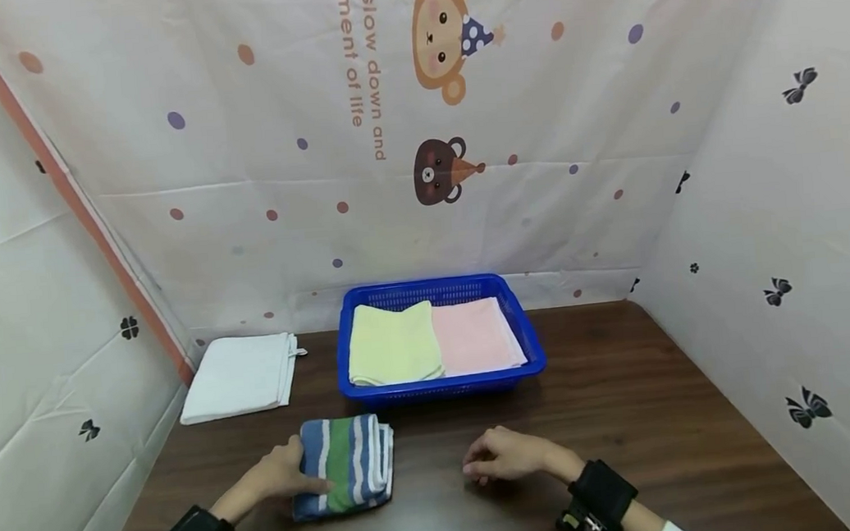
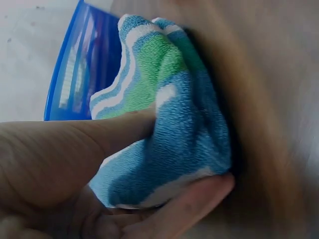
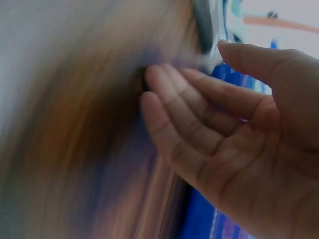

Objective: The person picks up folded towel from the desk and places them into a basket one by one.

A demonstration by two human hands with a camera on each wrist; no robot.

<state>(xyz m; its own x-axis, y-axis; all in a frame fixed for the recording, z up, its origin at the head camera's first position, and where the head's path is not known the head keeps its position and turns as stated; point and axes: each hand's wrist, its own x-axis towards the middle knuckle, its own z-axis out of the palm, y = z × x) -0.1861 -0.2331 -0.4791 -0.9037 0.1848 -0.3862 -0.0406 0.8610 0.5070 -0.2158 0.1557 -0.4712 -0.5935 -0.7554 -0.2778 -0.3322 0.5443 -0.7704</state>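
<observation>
A folded towel (image 1: 351,461) with blue, white and green stripes lies on the table in front of the basket. My left hand (image 1: 282,474) grips its left side, thumb on top and fingers underneath, as the striped towel (image 2: 174,119) in the left wrist view shows. To the right of the towel, my right hand (image 1: 506,453) is just over the table, apart from the towel. Its fingers (image 3: 192,107) are loosely bent and hold nothing in the right wrist view.
A blue plastic basket (image 1: 441,386) stands behind the hands, with a folded yellow towel (image 1: 393,343) and a folded pink towel (image 1: 474,336) side by side in it. A folded white towel (image 1: 240,377) lies at the back left. Printed curtains (image 1: 578,230) hang around the wooden table (image 1: 626,383).
</observation>
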